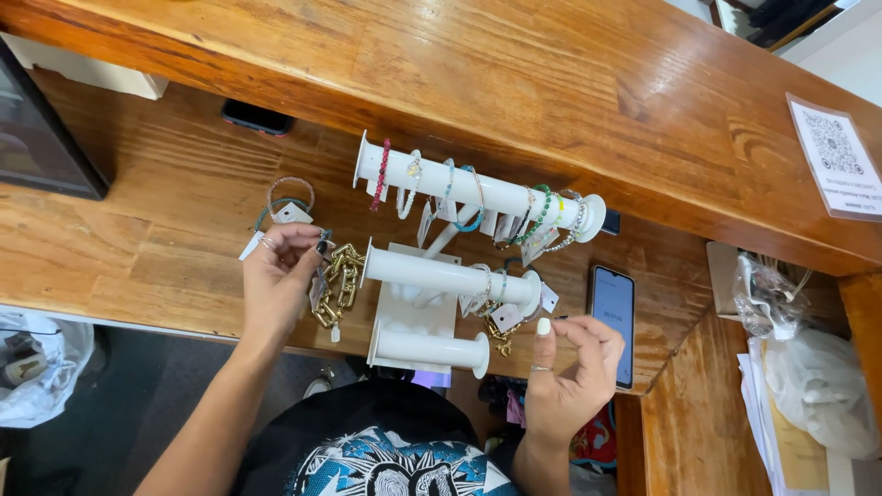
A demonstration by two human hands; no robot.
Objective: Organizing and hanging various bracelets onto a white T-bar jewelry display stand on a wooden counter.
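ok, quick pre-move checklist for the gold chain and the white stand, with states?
1. Left hand grips the gold chain bracelet: ok, fingers pinch its upper end.
2. Chain hangs free of the white stand: cannot tell, it hangs right beside the middle bar's end.
3. Right hand free: cannot tell, fingertips pinched, anything held too small to see.
4. Bottom bar empty: ok.
5. Phone apart from the stand: ok, on the counter right of it.
6. Loose bracelets out of the way: ok, beyond the left hand.
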